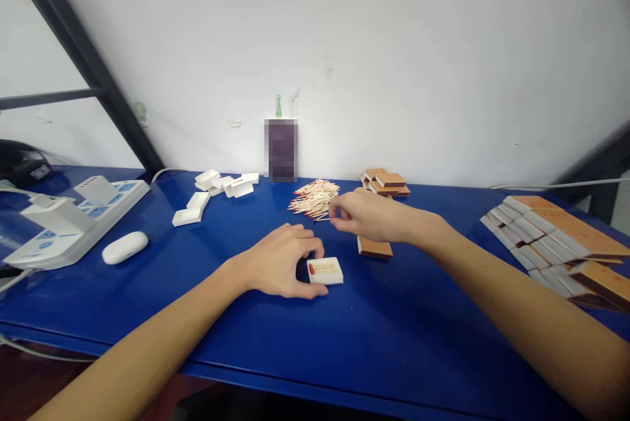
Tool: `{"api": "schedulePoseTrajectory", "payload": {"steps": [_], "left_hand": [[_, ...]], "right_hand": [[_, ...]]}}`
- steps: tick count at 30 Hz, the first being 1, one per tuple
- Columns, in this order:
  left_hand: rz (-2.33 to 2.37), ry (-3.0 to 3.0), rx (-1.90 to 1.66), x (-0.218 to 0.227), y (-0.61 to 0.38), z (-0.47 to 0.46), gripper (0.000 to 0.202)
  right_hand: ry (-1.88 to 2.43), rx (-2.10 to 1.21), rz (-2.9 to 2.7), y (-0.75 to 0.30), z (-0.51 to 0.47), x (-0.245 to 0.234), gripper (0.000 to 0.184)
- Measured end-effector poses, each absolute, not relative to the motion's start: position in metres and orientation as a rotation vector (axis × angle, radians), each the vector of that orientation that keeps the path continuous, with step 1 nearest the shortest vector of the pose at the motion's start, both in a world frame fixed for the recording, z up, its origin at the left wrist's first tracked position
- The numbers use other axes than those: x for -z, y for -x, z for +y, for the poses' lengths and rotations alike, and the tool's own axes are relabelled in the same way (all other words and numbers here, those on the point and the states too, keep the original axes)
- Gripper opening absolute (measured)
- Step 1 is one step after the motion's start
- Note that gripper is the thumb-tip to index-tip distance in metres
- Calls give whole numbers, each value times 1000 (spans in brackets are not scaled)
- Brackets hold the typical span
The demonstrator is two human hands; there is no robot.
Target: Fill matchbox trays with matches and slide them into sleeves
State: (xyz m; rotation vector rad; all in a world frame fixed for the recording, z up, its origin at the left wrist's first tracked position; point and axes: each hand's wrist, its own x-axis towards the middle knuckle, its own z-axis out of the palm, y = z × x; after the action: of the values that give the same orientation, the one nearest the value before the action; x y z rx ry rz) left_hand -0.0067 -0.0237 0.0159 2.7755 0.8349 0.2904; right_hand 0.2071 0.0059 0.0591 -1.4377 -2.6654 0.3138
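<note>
Skipping past the power strip (73, 214) and earbud case (125, 247) by the left edge of the worktop (246, 342), then the empty trays (216, 188) toward the back edge. Clamping the left hand (283, 260) on the white tray (325, 271) near the worktop's middle, thumb and fingers closed on its left end, with a few matches inside. Reaching the right hand (367, 216) into the match pile (315, 198) by the back edge, fingertips drawn together, impossible to tell whether on a match. Probably risking a scatter here: dragging sticks off the heap, tipping the light tray, or nudging the orange sleeve (375, 248) just under the wrist.
</note>
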Motion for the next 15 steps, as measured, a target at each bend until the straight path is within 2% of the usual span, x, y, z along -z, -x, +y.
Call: {"api": "schedulePoseTrajectory", "payload": {"steps": [4, 7, 10, 14, 15], "left_hand": [[745, -2769, -316, -17, 4, -29, 40], [906, -2705, -517, -10, 7, -19, 34], [1092, -2678, -651, -1, 13, -1, 44], [1235, -2655, -643, 6, 20, 15, 24], [1246, -2674, -617, 7, 20, 17, 26]], "right_hand": [[1548, -119, -2647, -213, 9, -38, 10], [1523, 15, -2441, -206, -13, -18, 20], [1434, -141, -2324, -203, -38, -5, 23], [1497, -212, -2280, -212, -47, -5, 18], [1525, -183, -2291, -214, -45, -7, 17]]}}
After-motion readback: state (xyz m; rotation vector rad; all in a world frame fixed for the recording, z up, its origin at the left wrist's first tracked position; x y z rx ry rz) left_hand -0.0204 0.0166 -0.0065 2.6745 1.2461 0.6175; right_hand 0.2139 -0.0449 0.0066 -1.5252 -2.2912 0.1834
